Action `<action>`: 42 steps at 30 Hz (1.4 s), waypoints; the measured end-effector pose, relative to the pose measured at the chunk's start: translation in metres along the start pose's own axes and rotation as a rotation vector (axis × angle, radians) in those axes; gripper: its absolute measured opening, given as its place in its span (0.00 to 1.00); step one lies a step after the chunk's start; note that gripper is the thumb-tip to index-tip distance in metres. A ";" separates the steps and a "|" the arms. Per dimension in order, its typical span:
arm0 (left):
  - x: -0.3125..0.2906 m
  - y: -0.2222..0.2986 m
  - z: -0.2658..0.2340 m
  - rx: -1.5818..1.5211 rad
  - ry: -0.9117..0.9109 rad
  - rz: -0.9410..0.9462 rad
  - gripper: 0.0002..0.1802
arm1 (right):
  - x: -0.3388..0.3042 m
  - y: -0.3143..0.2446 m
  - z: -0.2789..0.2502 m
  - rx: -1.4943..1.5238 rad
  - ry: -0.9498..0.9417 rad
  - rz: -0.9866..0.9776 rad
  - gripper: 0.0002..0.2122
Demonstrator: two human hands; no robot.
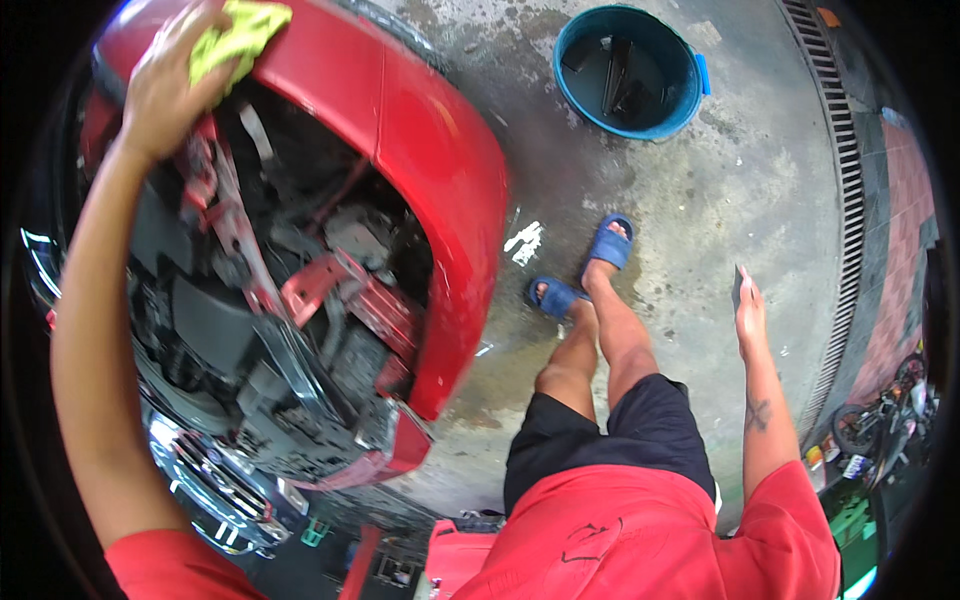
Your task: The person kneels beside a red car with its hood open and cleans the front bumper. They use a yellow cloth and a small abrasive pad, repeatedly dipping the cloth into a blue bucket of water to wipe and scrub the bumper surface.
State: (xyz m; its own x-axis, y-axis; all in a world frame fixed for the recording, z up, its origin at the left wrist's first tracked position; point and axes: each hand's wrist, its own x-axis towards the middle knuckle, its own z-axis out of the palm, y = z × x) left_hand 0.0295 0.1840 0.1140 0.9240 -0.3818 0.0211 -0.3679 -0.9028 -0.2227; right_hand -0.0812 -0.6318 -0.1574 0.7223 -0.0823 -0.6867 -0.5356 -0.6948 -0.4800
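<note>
My left hand (168, 95) reaches up to the far left and presses a yellow-green cloth (240, 38) against the top of a red car fender (400, 105). The fingers are bent over the cloth and partly blurred. Below the fender the car's front is stripped, with the engine bay (350, 240) and red metal brackets (365, 305) exposed. My right hand (750, 315) hangs low at my right side, apart from the car. Its fingers are closed on a thin dark grey piece (739, 282), seen nearly edge-on; its kind I cannot make out.
A blue tub (655, 130) with water and dark flat pieces stands on the wet concrete floor (690, 190) ahead. A drain grate (848, 170) curves along the right. Another car (215, 480) is at the lower left, a motorcycle (885, 425) at the lower right.
</note>
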 end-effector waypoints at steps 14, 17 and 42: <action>-0.066 0.375 0.076 -0.197 -0.197 -0.290 0.10 | -0.095 0.071 0.021 -0.158 -0.183 -0.196 0.30; -0.147 0.453 0.086 -0.299 0.016 -0.267 0.10 | -0.108 0.075 0.005 -0.195 -0.180 -0.232 0.29; -0.217 0.519 0.110 -0.205 0.167 -0.604 0.23 | 0.196 -0.165 0.060 -0.487 -0.167 -1.055 0.20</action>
State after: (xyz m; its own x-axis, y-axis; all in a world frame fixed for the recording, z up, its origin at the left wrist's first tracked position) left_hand -0.3500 -0.1798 -0.1131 0.9517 0.1930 0.2390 0.1824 -0.9810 0.0657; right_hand 0.1232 -0.4903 -0.2453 0.6227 0.7671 -0.1542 0.5438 -0.5660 -0.6196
